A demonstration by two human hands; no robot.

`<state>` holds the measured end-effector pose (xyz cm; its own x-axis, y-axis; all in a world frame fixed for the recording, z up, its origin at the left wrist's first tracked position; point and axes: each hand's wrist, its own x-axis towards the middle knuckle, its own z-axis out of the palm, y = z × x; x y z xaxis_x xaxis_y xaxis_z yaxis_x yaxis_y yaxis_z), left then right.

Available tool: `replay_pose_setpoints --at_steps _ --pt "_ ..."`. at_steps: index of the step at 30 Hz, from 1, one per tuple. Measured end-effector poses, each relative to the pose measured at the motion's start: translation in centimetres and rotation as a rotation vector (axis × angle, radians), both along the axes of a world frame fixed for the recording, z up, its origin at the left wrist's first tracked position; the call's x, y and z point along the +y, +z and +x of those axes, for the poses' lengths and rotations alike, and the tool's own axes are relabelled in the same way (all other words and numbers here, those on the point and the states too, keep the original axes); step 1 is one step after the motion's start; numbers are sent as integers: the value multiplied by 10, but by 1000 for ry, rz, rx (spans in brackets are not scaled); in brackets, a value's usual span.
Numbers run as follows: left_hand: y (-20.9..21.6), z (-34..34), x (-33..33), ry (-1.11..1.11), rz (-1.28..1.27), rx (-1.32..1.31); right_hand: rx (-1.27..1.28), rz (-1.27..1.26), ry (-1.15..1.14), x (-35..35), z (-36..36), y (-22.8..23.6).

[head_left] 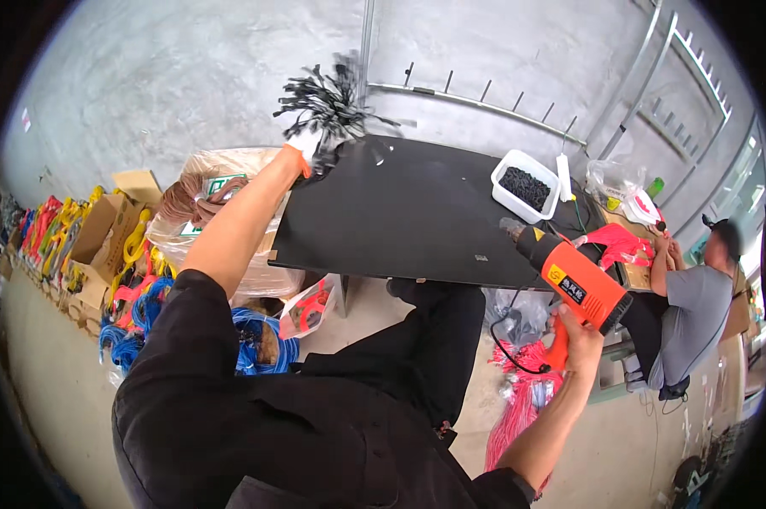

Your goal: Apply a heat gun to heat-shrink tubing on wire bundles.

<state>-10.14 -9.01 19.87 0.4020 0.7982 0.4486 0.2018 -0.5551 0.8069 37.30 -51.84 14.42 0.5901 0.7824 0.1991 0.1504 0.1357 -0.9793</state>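
Note:
My left hand (308, 146), in a white glove with an orange cuff, is raised over the far left corner of the black table (400, 212). It is closed around a bundle of black cables (328, 102), whose many short ends fan out upward and blur with motion. Bare, my right hand (580, 341) grips the handle of an orange heat gun (576, 284) off the table's near right edge. The gun's dark nozzle points up and left, over the table. A power cord curves from its handle.
A white tub (500, 197) of small black pieces stands at the table's far right. To the right a co-worker (697, 297) sits handling pink cables (616, 242). Coils of blue cable (264, 343), a wrapped bag (260, 165) and cardboard boxes (103, 237) lie left. Pink cables (523, 416) hang below.

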Motion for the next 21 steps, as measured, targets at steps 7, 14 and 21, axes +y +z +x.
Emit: replay_pose_setpoints --at_steps 7,14,21 --pt "27 60 -71 -115 -252 -227 67 239 48 -5 -70 14" --pt "0 57 -64 -113 -75 50 -51 335 152 -2 -125 38" --pt "-32 46 -53 -184 -189 -200 -237 379 135 9 -136 40"
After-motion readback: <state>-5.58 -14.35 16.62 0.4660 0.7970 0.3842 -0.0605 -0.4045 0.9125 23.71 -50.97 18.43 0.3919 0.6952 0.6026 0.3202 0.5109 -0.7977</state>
